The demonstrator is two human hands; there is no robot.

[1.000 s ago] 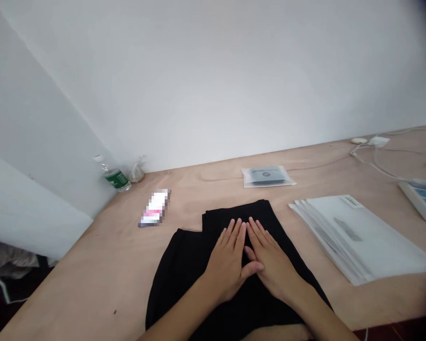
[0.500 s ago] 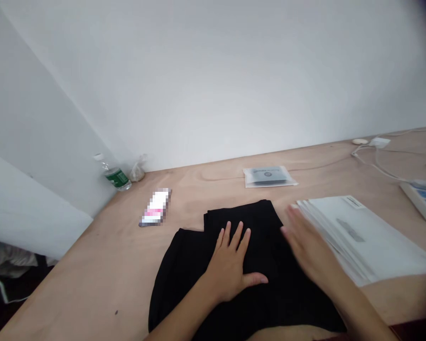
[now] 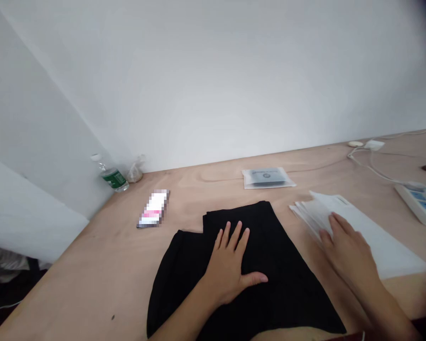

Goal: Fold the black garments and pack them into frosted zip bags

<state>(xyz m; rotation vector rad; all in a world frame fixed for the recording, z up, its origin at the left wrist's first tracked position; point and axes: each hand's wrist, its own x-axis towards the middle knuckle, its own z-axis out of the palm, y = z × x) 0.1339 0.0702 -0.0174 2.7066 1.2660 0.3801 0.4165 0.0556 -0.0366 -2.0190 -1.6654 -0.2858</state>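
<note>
A black folded garment (image 3: 280, 265) lies on the table in front of me; its exact kind does not show. My left hand (image 3: 230, 265) rests flat on it, fingers spread and thumb pointing right. To the right is a stack of frosted plastic bags (image 3: 383, 241), fanned out along its left edge. My right hand (image 3: 351, 251) is over that stack, thumb and fingers pinched on the top bag near its left edge. A corner of this bag stands slightly raised past the fingertips.
Behind the garment lies a small frosted packet (image 3: 268, 177) with something dark inside. Toward the left are a phone (image 3: 154, 208), a green-labelled bottle (image 3: 114, 179) and a small knotted bag (image 3: 135, 171). A power strip (image 3: 417, 203) with white cables sits at the right.
My right hand has moved right, from the garment's edge onto the plastic bags, and closed on the top one, shifting it. My left hand stays in place on the garment.
</note>
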